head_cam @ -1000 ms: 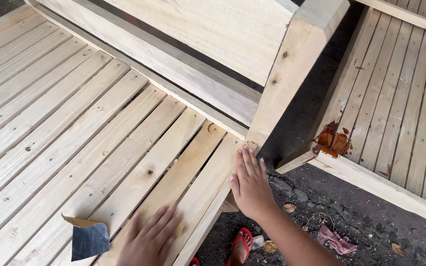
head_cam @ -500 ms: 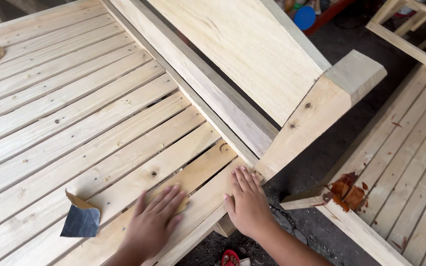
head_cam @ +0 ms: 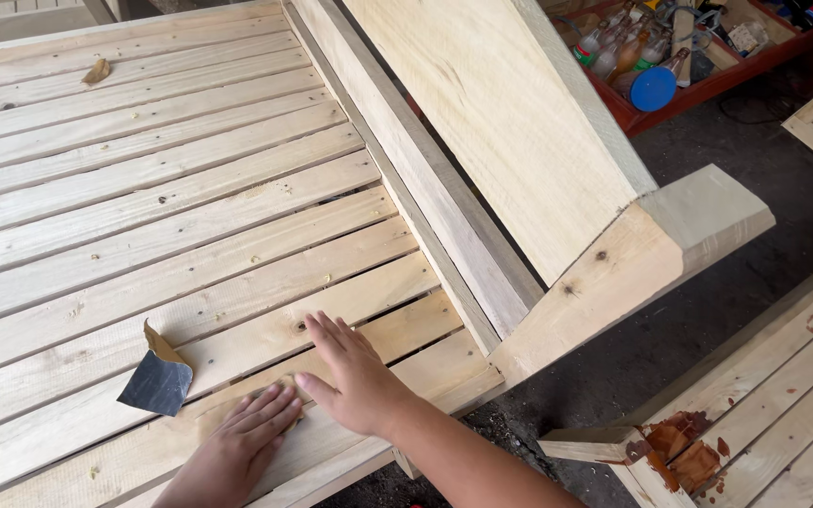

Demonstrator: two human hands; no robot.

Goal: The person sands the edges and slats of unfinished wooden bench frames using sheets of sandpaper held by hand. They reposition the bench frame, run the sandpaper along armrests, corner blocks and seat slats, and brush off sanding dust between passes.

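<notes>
Pale wooden slats [head_cam: 143,198] fill the left and centre of your head view, their long axes running from lower left up toward the right, where they meet a thick side rail [head_cam: 425,188]. Your right hand [head_cam: 355,376] lies flat and open on a slat at lower centre, fingers spread and pointing to the upper left. Your left hand [head_cam: 237,447] presses flat just beside it, over something small you mostly hide. A dark sandpaper scrap [head_cam: 155,381] rests left of both hands, apart from them.
</notes>
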